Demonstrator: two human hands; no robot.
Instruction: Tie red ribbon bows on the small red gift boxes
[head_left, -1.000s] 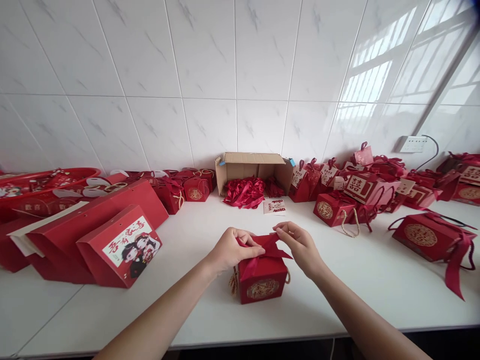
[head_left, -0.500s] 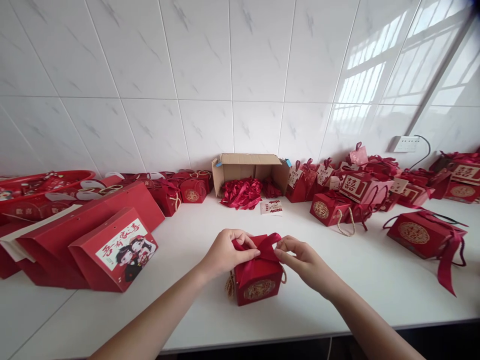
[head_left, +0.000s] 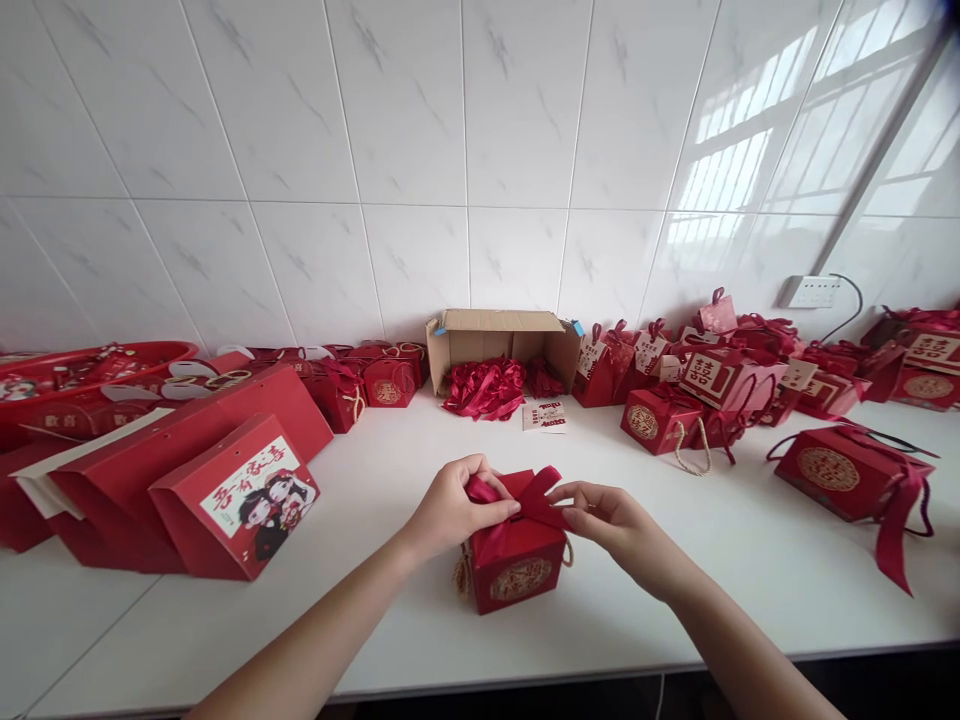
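A small red gift box (head_left: 517, 565) with a gold round emblem and rope handles stands on the white counter (head_left: 405, 640) in front of me. A red ribbon (head_left: 534, 493) lies tied across its top. My left hand (head_left: 450, 505) is closed on the ribbon's left side, fingers pinching a loop. My right hand (head_left: 611, 520) pinches the ribbon's right end, thumb and forefinger together, the other fingers loosely curled.
An open cardboard carton (head_left: 499, 345) spilling red ribbons (head_left: 487, 388) stands at the wall. Large flat red boxes (head_left: 225, 480) lie at the left, several small red gift boxes (head_left: 664, 420) at the right. A small card (head_left: 545, 417) lies near the carton. A wall socket (head_left: 806, 290) is at the right.
Both hands have kept working the ribbon on the box top; the right hand dropped from above the ribbon to pinch its right end. The view shifted slightly.
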